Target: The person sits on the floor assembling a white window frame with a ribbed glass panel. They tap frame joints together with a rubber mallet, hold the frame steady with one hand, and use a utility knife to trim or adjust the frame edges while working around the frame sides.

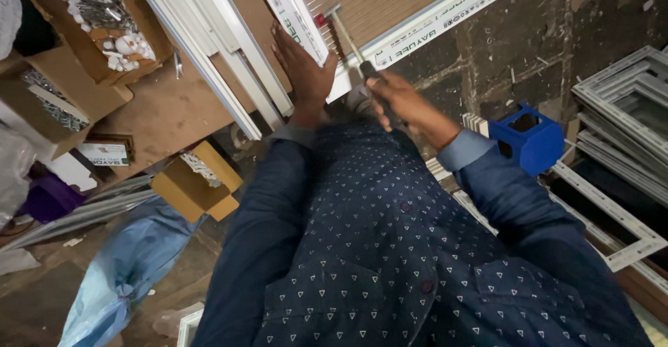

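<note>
In the head view, the left hand (304, 65) lies flat and open, fingers stretched, pressing on the white window frame (316, 37) that rests on the wooden workbench (167, 114). The right hand (398, 100) is closed around the dark handle of a hammer (346, 37), whose head sits on the frame just beside the left fingertips. A blue plastic box (530, 142) stands near the right sleeve, and cardboard boxes of hardware (104, 23) sit on the bench's far side.

1. L hand (304, 65): flat, palm down, fingers together and stretched fwd, thumb out to the side.
2. L arm: nearly straight, reaching fwd from the shoulder; dark blue sleeve down to the wrist.
3. R hand (396, 96): closed in a fist grip, knuckles up, thumb side twd the L hand.
4. R arm: bent at the elbow, forearm angled in; blue cuff at the wrist.
5. Hands near each other, not touching.
</note>
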The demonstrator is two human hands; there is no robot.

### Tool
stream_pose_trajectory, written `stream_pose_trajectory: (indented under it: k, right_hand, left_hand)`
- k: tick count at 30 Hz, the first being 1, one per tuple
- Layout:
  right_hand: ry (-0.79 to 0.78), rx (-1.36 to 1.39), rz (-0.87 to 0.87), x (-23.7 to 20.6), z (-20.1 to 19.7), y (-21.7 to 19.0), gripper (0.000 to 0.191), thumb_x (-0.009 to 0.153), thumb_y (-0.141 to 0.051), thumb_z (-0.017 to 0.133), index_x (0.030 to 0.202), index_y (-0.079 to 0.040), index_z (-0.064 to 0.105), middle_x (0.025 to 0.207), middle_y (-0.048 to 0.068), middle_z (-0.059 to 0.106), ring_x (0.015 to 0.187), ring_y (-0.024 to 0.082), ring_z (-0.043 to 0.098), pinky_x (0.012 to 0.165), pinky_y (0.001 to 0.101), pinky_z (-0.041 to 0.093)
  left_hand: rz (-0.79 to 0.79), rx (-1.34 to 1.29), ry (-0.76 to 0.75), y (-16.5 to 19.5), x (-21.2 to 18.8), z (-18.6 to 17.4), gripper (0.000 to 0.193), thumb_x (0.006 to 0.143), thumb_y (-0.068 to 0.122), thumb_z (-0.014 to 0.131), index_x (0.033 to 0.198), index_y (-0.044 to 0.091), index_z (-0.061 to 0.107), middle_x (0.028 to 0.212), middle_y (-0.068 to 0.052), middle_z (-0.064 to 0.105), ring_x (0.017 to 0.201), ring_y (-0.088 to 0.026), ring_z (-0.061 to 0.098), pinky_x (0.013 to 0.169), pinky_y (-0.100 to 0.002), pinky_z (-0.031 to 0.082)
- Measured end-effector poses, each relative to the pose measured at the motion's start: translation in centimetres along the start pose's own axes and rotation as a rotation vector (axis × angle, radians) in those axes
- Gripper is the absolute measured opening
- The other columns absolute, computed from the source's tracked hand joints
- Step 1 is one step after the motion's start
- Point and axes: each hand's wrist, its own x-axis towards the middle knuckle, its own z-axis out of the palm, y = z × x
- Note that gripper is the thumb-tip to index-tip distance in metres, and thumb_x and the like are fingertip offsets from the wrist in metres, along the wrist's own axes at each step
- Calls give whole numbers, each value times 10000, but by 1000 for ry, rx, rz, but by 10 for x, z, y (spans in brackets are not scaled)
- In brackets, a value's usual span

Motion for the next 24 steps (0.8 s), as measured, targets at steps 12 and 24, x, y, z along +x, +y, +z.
stream_pose_trajectory:
  k: [12,24]
  right_hand:
    - [103,134,-160,15,-2,-9,296,1094,-315,526,1221,-68,424,704,22,522,500,131,528,416,293,462]
    - [-23,18,-94,39,-5,-14,254,1070,-298,540,1207,-101,455,671,26,519,475,143,531,403,310,464]
  left_hand:
    - [-7,-8,19,-3,-1,0,1195,766,280,846,1585,-83,56,1658,-322,180,1579,-469,158,1305,-594,73]
    - [-11,-27,3,-2,-4,-2,1175,776,290,809,1579,-113,51,1649,-351,171,1572,-483,152,1301,-606,77]
